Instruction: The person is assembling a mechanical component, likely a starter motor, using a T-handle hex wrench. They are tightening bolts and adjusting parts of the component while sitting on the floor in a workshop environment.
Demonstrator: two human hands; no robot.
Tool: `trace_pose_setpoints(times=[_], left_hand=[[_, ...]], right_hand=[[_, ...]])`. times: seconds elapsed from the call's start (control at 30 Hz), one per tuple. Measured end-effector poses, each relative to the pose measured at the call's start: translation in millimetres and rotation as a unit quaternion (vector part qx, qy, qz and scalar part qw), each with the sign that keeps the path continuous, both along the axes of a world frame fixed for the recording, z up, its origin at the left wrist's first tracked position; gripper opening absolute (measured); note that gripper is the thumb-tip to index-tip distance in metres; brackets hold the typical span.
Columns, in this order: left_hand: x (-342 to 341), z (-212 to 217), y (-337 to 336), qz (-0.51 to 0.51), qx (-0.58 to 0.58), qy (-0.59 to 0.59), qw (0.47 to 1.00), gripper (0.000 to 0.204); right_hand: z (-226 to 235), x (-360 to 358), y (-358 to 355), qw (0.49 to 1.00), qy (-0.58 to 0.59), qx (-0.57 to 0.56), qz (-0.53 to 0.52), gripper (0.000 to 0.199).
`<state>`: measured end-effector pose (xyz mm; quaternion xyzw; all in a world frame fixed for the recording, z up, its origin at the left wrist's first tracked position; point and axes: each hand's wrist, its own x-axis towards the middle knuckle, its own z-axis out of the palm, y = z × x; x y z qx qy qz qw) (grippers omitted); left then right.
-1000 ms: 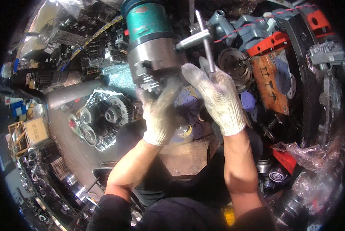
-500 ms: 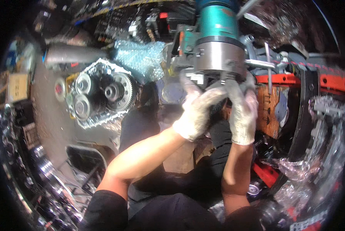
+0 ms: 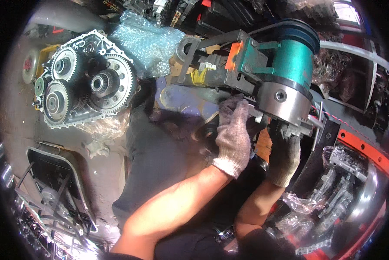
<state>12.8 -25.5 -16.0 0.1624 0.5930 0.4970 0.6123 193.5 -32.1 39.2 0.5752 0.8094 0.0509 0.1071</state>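
A silver lathe-type chuck sits on the end of a green drive housing, tilted toward me. Stepped metal jaws stand out from its lower face. My left hand, in a whitish knitted glove, is at the chuck's left side. Its fingers are closed at a chuck jaw; some fingertips are hidden behind it. My right hand, gloved and in shadow, reaches up beneath the chuck to another jaw. Its fingers are mostly hidden by the jaw and the shade.
An open gear case with several toothed gears lies at left, beside blue bubble wrap. A metal bracket frame holds the housing. An orange rail and plastic-wrapped metal parts are at right. A black folding chair stands lower left.
The view has swung, so the chuck appears lower and farther right, and tilted. My hands, formerly close together under the chuck, are now farther apart, the left one at its left side.
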Motion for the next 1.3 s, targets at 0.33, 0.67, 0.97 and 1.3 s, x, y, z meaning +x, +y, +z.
trace_pose_setpoints(times=[0.33,0.67,0.97,1.3], left_hand=[[-17.2,0.1,12.8,0.133,-0.091,-0.258,0.953,0.021],[-12.9,-4.3,6.1,0.121,0.000,-0.175,0.977,0.038],[-4.9,-3.9,7.8,0.209,-0.063,-0.359,0.908,0.038],[6.5,-5.2,5.0,0.099,-0.016,-0.644,0.759,0.071]], right_hand=[[-6.9,15.6,7.7,0.910,0.404,-0.053,-0.079,0.045],[-0.5,-5.9,10.8,0.969,0.236,0.062,0.039,0.044],[-1.8,-6.1,9.9,0.970,0.238,0.052,0.024,0.042],[-13.1,12.8,6.2,0.772,0.598,-0.107,-0.187,0.057]])
